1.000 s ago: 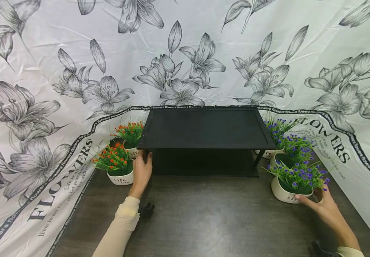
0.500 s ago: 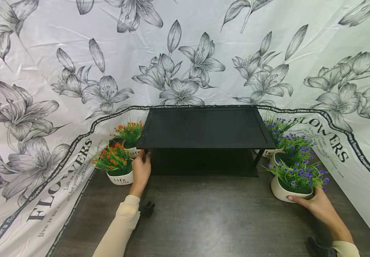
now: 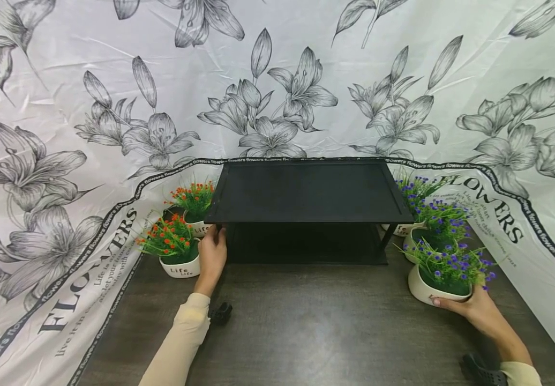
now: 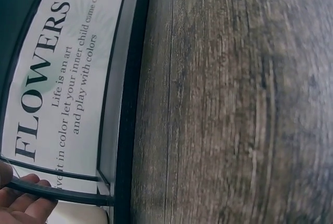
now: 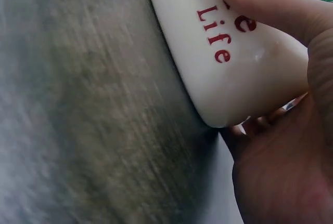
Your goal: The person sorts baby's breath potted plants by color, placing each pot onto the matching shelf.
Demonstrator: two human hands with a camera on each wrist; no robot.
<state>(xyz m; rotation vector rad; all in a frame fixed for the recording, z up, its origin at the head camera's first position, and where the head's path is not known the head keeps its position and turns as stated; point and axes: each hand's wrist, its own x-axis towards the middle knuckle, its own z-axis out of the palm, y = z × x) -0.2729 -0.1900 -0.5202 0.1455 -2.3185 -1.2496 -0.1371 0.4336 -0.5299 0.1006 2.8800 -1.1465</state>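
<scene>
A black two-tier shelf [image 3: 306, 193] stands at the back of the dark wooden table. My left hand [image 3: 212, 262] grips its front left post; in the left wrist view, the fingers [image 4: 39, 208] curl round that thin post [image 4: 62, 195]. On the right side, my right hand [image 3: 487, 311] holds the front white flowerpot [image 3: 435, 292] of purple artificial flowers, thumb on its front and the other fingers behind. Red "Life" lettering marks this pot [image 5: 229, 73] in the right wrist view. Its base lies at or very near the tabletop; exact contact is unclear.
Two pots of orange flowers [image 3: 181, 268] stand left of the shelf, the front one beside my left hand. More purple-flowered pots [image 3: 414, 244] are lined up behind the held one. Floral-printed cloth [image 3: 277, 80] encloses the back and sides. Wooden tabletop [image 3: 316, 321] extends in front.
My right hand has shifted its grip slightly left round the front purple flowerpot, and its thumb has moved along the pot's front. The left hand stays on the shelf post.
</scene>
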